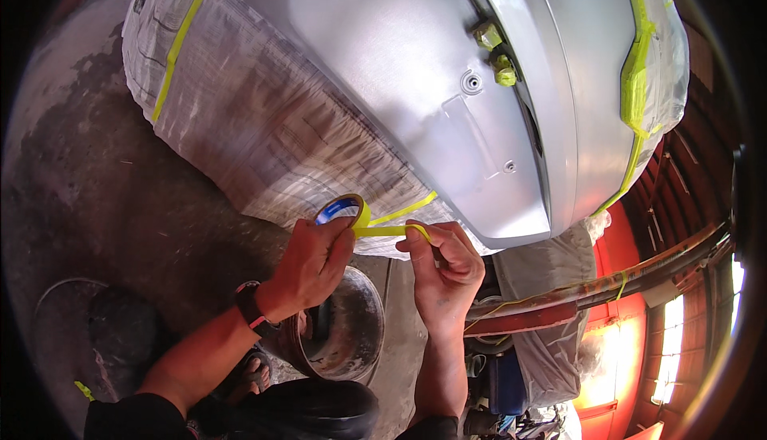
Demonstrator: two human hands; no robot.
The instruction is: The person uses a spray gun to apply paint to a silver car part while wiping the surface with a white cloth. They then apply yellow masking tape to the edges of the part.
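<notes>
My left hand [313, 263] is closed around a roll of yellow masking tape [363, 215]. A short length of tape [379, 231] runs from the roll across to my right hand [447, 276], which pinches its free end between thumb and fingers. Both hands are in front of a silver car body panel [383, 33], beside its lower edge. Clear plastic sheeting [240, 105] covers the part of the car nearest me. A strip of yellow tape [407, 208] lies on the sheeting just beyond the roll.
A round, open metal drum or rim [367, 320] stands below my hands. More yellow tape [635, 81] edges the plastic at the right, and small taped-over parts [502, 69] stick out of the panel. A rusty bar [527, 318] and a grey cover [551, 352] are at the right.
</notes>
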